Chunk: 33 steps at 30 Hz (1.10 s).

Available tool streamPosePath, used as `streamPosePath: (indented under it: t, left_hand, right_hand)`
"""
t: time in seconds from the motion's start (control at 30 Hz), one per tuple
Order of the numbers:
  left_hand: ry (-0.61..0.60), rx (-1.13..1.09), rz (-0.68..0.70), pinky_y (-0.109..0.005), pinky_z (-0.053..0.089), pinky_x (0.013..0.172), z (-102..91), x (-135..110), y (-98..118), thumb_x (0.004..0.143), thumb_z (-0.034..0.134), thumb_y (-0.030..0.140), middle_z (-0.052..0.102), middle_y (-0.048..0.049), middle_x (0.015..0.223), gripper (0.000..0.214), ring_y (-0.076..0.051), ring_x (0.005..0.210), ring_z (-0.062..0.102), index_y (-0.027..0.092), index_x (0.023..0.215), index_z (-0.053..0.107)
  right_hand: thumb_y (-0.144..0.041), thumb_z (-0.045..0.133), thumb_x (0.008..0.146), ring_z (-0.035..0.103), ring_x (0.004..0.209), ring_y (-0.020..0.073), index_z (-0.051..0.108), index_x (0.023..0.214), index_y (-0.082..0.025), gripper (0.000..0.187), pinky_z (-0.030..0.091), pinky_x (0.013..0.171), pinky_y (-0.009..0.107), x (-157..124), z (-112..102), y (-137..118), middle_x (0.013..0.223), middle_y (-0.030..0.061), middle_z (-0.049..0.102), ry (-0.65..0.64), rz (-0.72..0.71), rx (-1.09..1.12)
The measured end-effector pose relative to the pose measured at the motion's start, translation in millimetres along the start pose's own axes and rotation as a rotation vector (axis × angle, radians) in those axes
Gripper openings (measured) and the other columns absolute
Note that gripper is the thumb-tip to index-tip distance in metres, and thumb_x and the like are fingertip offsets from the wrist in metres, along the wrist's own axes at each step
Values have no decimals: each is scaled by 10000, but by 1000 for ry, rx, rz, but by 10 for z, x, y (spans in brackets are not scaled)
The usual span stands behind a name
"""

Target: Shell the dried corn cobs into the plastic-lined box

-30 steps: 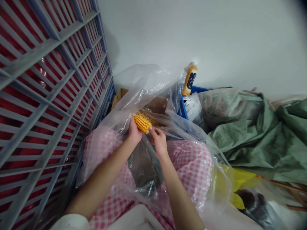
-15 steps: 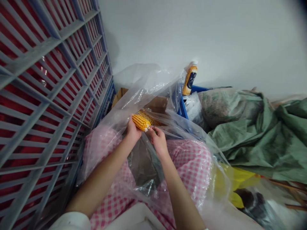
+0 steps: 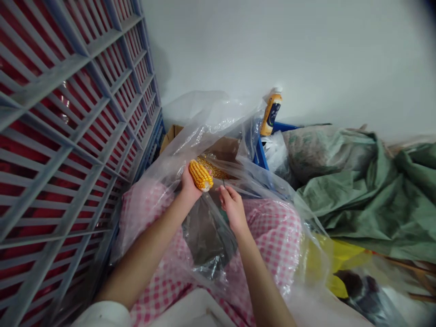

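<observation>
A yellow corn cob [image 3: 200, 175] is gripped in my left hand [image 3: 189, 185], its whitish end tilted down toward the right. My right hand [image 3: 233, 205] is closed just right of the cob, apart from it. A thin dark tool, too small to name, sticks up from its pinched fingers. Beneath both hands spreads a clear plastic sheet [image 3: 218, 111], draped over my knees and across a cardboard box [image 3: 225, 149]. Loose yellow kernels [image 3: 216, 169] lie in the box, past the cob.
A tall plastic crate [image 3: 102, 104] with red material behind its slats stands close on the left. An orange bottle [image 3: 271, 111] rests by a blue crate [image 3: 261, 154] against the wall. Green cloth [image 3: 357, 195] and a yellow bag [image 3: 344, 254] lie to the right.
My right hand has pulled back from the cob's end, moving right and slightly down. The cob has turned in my left hand, its end pointing lower.
</observation>
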State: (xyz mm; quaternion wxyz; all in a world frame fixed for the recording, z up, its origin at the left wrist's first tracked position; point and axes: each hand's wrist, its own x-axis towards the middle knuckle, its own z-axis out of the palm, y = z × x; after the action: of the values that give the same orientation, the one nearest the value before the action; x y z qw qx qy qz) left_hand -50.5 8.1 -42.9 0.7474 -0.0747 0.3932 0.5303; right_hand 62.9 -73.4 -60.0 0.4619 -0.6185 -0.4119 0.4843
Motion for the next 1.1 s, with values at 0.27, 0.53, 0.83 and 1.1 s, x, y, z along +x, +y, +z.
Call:
streamPosePath:
  t: [0.27,0.53,0.83,1.1]
  left_hand:
    - [-66,39,-2,-330,538,621,17,-60,-11,877,358,456,579,-24,587,361,-190,615,652,189,734,553]
    - [-66,90,70,-327,542,586,12,-76,-31,875,384,472,598,-40,624,368,-196,610,649,172,776,571]
    - [-69,149,73,-256,473,457,14,-95,-61,861,419,511,589,-20,595,368,-157,481,602,182,757,545]
    - [-8,140,70,-270,486,509,-31,-39,-114,848,437,510,580,-11,619,339,-156,514,605,194,804,548]
  right_hand:
    - [-472,555,811,427,591,124,665,709,-171,336,317,542,230,-238,-43,-186,615,-11,542,15,-23,-141]
    - [-464,654,703,228,444,63,625,723,-158,307,159,415,220,-167,136,-287,484,-81,327,-7,181,126]
    - [-301,652,628,95,381,11,609,729,-124,208,56,367,171,-126,56,-373,444,-140,216,-240,575,544]
    - [-293,613,592,111,363,5,556,665,-147,172,56,358,162,-116,124,-315,424,-144,234,-176,552,494]
